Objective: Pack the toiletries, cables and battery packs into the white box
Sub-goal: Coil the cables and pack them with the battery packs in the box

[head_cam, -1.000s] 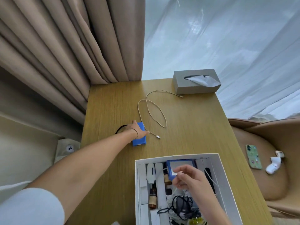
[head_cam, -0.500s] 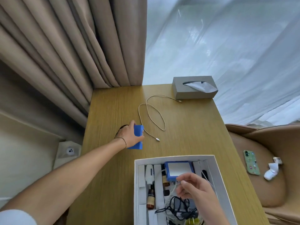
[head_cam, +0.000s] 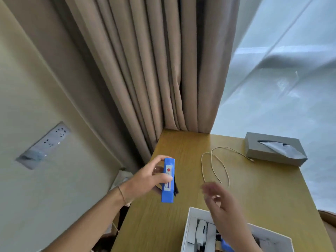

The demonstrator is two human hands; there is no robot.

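Left hand around slab-shaped (glossy blue) battery pack

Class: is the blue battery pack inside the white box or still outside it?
Outside: the left hand holds the blue rectangular battery pack above the wooden table.

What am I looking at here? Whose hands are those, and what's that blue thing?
There is no machine here. A person wears a camera on their head, so you see their own two hands from above. The left hand holds a blue battery pack up above a wooden table. The right hand is open and blurry and holds nothing, above a white box that already has things packed inside. On the table lie a thin white cable and a grey tissue box. Beige curtains hang behind.
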